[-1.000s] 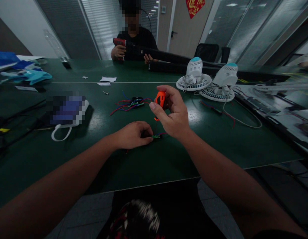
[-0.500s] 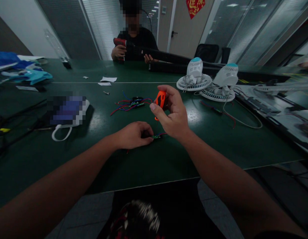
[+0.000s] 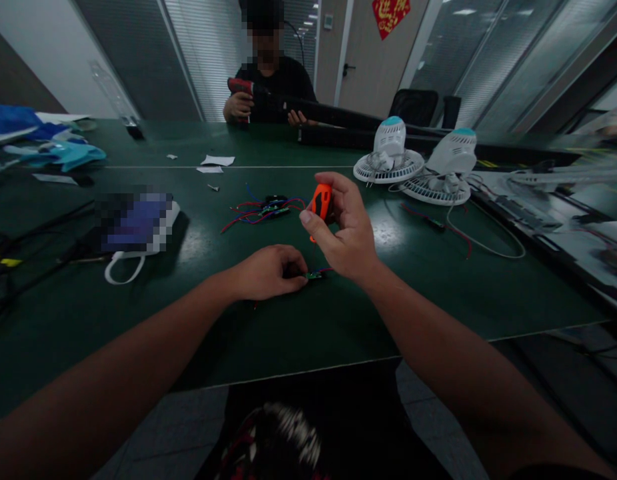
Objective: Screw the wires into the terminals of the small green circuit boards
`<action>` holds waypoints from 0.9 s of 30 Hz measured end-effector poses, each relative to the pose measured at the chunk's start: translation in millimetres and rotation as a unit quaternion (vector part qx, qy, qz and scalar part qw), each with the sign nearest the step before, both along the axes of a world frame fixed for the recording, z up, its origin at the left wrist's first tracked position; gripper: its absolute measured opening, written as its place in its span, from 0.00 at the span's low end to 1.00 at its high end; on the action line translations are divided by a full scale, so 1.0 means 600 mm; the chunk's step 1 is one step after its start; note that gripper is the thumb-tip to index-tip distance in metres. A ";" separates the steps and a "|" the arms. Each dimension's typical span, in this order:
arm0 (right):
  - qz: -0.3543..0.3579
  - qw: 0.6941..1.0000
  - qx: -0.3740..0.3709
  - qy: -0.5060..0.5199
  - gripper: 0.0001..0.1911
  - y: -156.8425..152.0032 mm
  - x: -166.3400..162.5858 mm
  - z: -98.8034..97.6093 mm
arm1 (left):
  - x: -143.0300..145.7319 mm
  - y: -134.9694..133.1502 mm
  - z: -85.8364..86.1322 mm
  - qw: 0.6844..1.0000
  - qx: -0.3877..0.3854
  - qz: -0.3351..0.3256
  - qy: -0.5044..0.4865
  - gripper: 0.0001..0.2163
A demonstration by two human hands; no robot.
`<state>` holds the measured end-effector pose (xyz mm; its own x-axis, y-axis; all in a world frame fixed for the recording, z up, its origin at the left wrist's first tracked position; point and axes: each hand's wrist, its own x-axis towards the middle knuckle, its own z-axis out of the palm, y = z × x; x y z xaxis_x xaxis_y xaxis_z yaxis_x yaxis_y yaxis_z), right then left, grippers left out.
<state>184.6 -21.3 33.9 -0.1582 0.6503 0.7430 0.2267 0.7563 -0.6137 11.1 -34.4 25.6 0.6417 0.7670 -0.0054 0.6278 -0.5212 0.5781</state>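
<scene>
Near the table's middle, my left hand is closed on a small green circuit board, whose right end sticks out with red and blue wires. My right hand grips the orange and black handle of a screwdriver, held upright above the board. Its thin shaft points down toward the board; whether the tip touches is too dark to tell. Just beyond my hands lies a bundle of similar boards with red and blue wires.
Two white fans lie at the right beside another wired board. A white device with a strap is on the left, near black cables. Across the green table, a person holds a red drill and a long black bar.
Hardly anything differs. Both hands, the screwdriver and the circuit board keep practically the same places.
</scene>
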 end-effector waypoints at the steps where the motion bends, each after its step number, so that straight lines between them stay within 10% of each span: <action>1: 0.004 1.000 0.001 -0.002 0.24 0.000 0.000 0.000 | 0.000 0.000 -0.001 1.000 0.001 0.000 0.000 0.08; 27: 0.005 1.000 -0.018 -0.024 0.31 0.006 0.002 -0.008 | 0.000 -0.001 -0.002 1.000 -0.016 0.002 -0.001 0.08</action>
<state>185.6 -18.0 29.2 -0.2002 0.6752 0.7100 0.2482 0.7360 -0.6299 11.3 -34.7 24.6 0.6382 0.7693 -0.0287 0.6295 -0.5000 0.5947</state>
